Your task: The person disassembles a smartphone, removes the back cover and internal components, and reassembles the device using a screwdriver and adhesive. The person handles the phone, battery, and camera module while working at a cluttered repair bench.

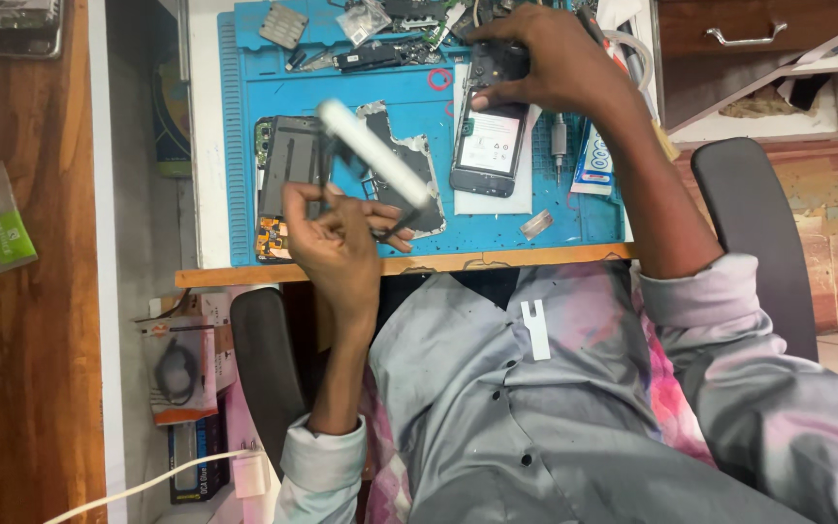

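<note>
Left hand [337, 243] grip clenched on blurred white tool [375, 155], right hand [535, 63] grasping opened phone [490, 136], blue mat [341, 87]

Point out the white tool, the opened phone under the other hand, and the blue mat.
white tool [372, 153], head view, middle of its blurred shaft.
opened phone [488, 146], head view, its battery label.
blue mat [497, 233], head view, bare front strip.

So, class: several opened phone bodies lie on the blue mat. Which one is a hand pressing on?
The upright phone at the mat's right side: the right hand grips its top end. The dark body at the left lies untouched.
</note>
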